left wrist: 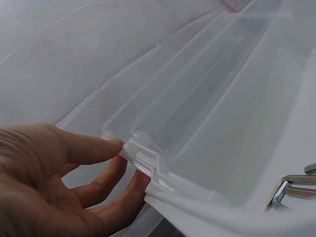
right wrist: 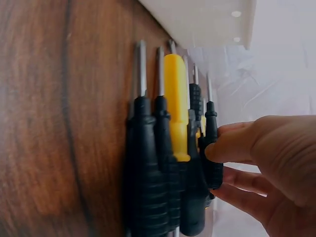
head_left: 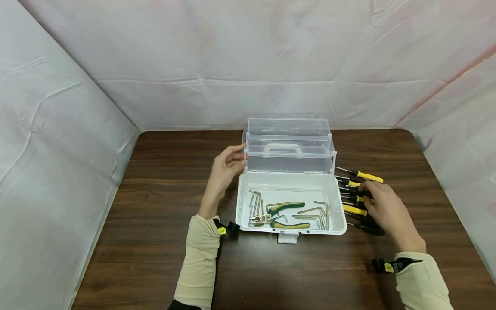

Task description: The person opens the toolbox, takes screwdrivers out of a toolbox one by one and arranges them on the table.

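A white toolbox (head_left: 291, 178) stands with its clear lid and trays (head_left: 288, 163) raised at the back. My left hand (head_left: 226, 165) grips the left side of the clear raised part between thumb and fingers; the left wrist view shows the thumb at its corner. Beside the box's right wall lie several screwdrivers with black or yellow-and-black handles. Over them, my right hand (head_left: 381, 206) pinches a black screwdriver handle (right wrist: 211, 143), its shank pointing toward the box. Inside the box lie pliers (head_left: 288, 206) with green-and-yellow handles and several hex keys (head_left: 319, 210).
Dark wooden table (head_left: 174, 189) surrounds the box. Whitish sheeting (head_left: 217, 103) hangs behind the table and at both sides. A white latch (head_left: 288, 237) sticks out from the box's front edge. One yellow screwdriver handle (right wrist: 175, 98) lies among black ones.
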The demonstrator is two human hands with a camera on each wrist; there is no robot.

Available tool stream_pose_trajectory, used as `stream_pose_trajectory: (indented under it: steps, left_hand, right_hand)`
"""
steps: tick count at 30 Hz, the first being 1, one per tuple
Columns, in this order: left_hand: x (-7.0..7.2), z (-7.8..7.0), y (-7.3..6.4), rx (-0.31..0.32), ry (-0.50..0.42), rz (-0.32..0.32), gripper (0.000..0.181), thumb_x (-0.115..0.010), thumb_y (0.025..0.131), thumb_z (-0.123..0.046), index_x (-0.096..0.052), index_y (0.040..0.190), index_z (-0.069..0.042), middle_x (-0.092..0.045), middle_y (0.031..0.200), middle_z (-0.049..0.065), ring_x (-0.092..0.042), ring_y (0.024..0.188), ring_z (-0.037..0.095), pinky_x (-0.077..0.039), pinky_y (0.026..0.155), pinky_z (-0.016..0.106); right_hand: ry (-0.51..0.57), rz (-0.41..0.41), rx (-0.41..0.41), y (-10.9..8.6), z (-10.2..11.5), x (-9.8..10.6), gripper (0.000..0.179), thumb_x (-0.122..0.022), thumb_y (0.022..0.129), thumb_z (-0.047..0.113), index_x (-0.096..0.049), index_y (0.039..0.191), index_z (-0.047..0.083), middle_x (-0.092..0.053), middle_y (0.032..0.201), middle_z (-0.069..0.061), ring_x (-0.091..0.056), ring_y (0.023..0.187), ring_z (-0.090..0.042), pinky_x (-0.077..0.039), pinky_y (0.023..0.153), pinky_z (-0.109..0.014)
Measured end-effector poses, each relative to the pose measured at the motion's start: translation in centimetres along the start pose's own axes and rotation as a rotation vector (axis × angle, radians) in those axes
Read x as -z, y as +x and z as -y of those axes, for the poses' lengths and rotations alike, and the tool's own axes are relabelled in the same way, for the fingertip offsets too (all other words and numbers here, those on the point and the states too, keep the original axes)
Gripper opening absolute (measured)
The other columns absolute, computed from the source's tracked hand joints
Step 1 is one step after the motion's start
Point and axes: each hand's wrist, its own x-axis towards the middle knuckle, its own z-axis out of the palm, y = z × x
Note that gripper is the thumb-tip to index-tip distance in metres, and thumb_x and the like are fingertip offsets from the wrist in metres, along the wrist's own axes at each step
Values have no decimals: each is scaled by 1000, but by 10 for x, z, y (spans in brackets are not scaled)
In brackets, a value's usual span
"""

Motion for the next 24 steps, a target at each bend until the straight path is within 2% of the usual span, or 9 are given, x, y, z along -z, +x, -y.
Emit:
stream_pose_trajectory:
  steps: [6, 9, 13, 17, 21, 24]
  left_hand:
    - [2, 0, 0, -7, 5, 3, 49, -66, 100, 0, -61, 146, -17, -71, 120, 20, -64, 115, 52, -60, 85, 25]
    - [3, 0, 0, -4, 5, 4, 49, -66, 100, 0, -60, 146, -15, -69, 123, 26, -65, 114, 50, -60, 83, 24]
    - [5, -1, 0, 14, 9, -8, 48, -66, 100, 0, -61, 145, -13, -66, 127, 29, -68, 112, 43, -61, 85, 25]
    - [8, -3, 0, 36, 31, -40, 45, -67, 98, 2, -65, 140, -13, -67, 125, 21, -70, 108, 33, -61, 88, 29]
    - [11, -5, 0, 35, 47, -65, 39, -65, 101, -1, -67, 138, -12, -66, 128, 19, -68, 109, 28, -60, 95, 41]
    - [13, -5, 0, 49, 29, -98, 34, -60, 106, -10, -64, 140, -8, -62, 137, 20, -62, 121, 31, -55, 103, 53]
  right_hand:
    - [-10, -40, 34, -2, -1, -5, 25, -69, 87, -9, -66, 108, 3, -69, 104, -22, -60, 94, -41, -47, 71, -56]
    - [-12, -48, 36, -2, 1, -8, 24, -69, 87, -10, -66, 108, 1, -68, 104, -22, -59, 97, -44, -46, 74, -58]
    - [-9, -66, 41, -1, 4, -10, 26, -71, 85, -12, -67, 107, 0, -66, 105, -23, -57, 99, -47, -46, 78, -61]
    - [14, -96, 55, 3, 9, -10, 29, -74, 83, -13, -68, 108, 1, -66, 109, -25, -56, 102, -50, -46, 83, -64]
    - [100, -70, 2, 12, 21, -4, 28, -71, 92, -5, -67, 119, 1, -62, 125, -30, -53, 115, -54, -42, 92, -69]
    - [240, -44, -73, 20, 36, 0, 31, -63, 103, 9, -64, 133, 3, -58, 140, -29, -53, 126, -53, -42, 99, -71]
